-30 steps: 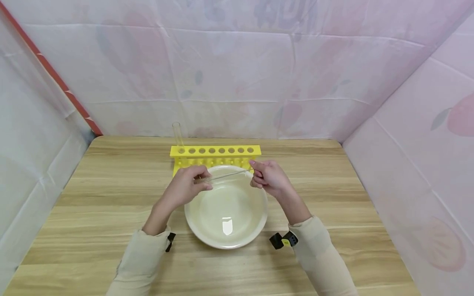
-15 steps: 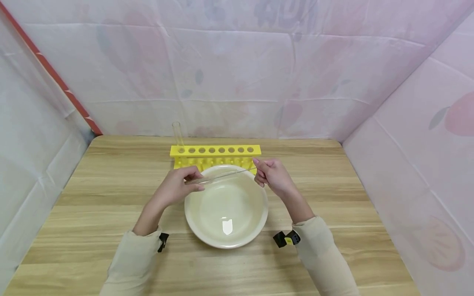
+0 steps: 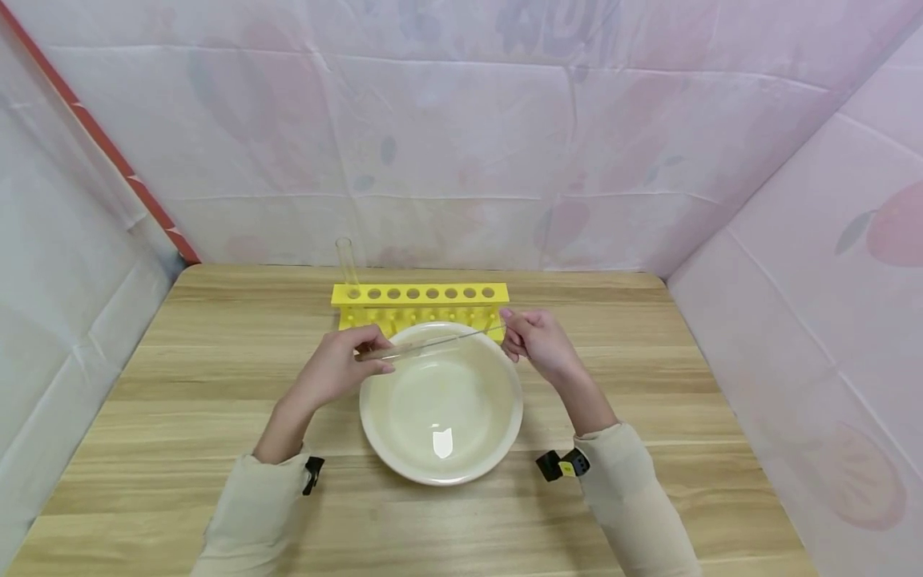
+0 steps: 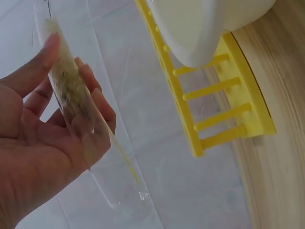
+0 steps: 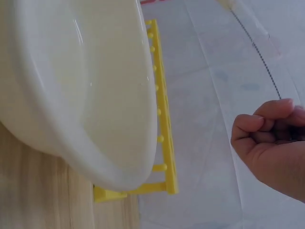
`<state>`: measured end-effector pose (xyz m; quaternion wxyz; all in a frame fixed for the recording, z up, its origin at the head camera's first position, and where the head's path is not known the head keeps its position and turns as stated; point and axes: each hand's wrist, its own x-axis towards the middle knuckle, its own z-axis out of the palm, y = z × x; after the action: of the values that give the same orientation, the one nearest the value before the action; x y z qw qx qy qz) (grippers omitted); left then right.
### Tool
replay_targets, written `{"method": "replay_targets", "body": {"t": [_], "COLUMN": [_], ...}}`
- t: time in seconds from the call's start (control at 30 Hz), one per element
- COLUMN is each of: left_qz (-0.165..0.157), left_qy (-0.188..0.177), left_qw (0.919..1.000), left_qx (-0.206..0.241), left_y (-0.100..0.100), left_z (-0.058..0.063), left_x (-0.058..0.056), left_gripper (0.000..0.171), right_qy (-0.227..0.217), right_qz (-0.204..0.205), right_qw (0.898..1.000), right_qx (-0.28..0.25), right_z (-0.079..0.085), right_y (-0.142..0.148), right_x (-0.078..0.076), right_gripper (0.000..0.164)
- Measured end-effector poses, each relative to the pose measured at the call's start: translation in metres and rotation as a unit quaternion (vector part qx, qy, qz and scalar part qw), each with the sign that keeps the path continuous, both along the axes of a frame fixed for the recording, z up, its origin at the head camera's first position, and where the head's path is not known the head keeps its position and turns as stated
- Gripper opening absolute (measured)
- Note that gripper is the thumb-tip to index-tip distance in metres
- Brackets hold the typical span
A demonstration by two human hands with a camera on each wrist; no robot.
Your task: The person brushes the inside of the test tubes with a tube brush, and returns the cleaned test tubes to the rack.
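Above the far side of a cream basin [image 3: 441,479], my left hand [image 3: 333,362] holds a clear glass test tube [image 3: 408,349], tilted with its mouth toward the right. Inside it sits a test tube brush, whose pale bristles [image 4: 69,86] show through the glass in the left wrist view. My thumb and fingers wrap the tube around the bristles. The right hand [image 3: 542,343] pinches the end of the brush's twisted wire handle [image 5: 261,56], its other fingers curled. That wire runs out of the tube's mouth.
Behind the basin stands a yellow test tube rack [image 3: 421,294] with a row of holes and pegs. A second test tube [image 3: 347,263] stands upright in its leftmost hole. Wooden tabletop [image 3: 216,385] surrounds these, with printed cloth walls [image 3: 447,128] at the back and sides.
My left hand has shifted left with the tube, and my right hand has shifted right with the wire handle, so they are farther apart. Basin and rack stay put.
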<state>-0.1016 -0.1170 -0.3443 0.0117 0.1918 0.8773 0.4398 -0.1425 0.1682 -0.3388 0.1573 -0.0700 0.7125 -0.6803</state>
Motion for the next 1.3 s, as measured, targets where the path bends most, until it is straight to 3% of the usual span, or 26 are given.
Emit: {"method": "replay_targets", "body": {"t": [0.1, 0.17, 0.27, 0.4, 0.5, 0.6, 0.8, 0.9, 1.0, 1.2, 1.3], "left_qz": [-0.007, -0.006, 0.001, 0.022, 0.027, 0.017, -0.006, -0.009, 0.001, 0.020, 0.015], "left_qy": [-0.026, -0.037, -0.031, -0.011, -0.005, -0.005, -0.027, -0.023, -0.007, 0.016, 0.016], "left_qw": [0.9996, 0.9992, 0.9995, 0.9994, 0.9993, 0.9998, 0.9995, 0.9997, 0.9999, 0.9990, 0.9992], "left_qx": [0.010, 0.010, -0.004, -0.024, -0.026, -0.011, 0.011, 0.006, -0.009, -0.037, -0.035], "left_y": [-0.003, -0.004, -0.004, -0.002, -0.002, -0.004, -0.011, -0.012, -0.012, -0.011, -0.011], "left_z": [0.000, 0.000, 0.001, 0.003, 0.002, -0.002, -0.005, -0.005, -0.006, -0.006, -0.007], "left_x": [0.000, 0.000, 0.001, 0.002, 0.003, 0.002, 0.002, 0.002, 0.002, 0.002, 0.003], "left_gripper": [0.010, 0.010, 0.011, 0.015, 0.016, 0.014, 0.010, 0.011, 0.012, 0.015, 0.015], "right_qy": [0.048, 0.049, -0.005, -0.093, -0.111, -0.078, 0.047, 0.066, 0.040, -0.075, -0.087], "right_qz": [-0.007, -0.005, -0.005, -0.011, -0.012, -0.017, -0.022, -0.021, -0.020, -0.028, -0.032], "right_qw": [0.998, 0.998, 1.000, 0.991, 0.988, 0.992, 0.998, 0.998, 0.999, 0.993, 0.992], "right_qx": [0.043, 0.040, -0.014, -0.093, -0.109, -0.097, -0.017, 0.001, -0.022, -0.085, -0.089], "right_z": [0.000, 0.001, 0.002, 0.003, 0.003, 0.003, 0.001, 0.000, 0.001, 0.004, 0.005], "right_y": [0.003, 0.004, 0.007, 0.012, 0.015, 0.018, 0.023, 0.025, 0.026, 0.031, 0.033], "right_x": [0.000, 0.000, -0.001, -0.003, -0.003, -0.003, -0.002, -0.002, -0.003, -0.004, -0.005], "right_gripper": [0.048, 0.049, 0.049, 0.051, 0.051, 0.050, 0.049, 0.050, 0.050, 0.052, 0.053]}}
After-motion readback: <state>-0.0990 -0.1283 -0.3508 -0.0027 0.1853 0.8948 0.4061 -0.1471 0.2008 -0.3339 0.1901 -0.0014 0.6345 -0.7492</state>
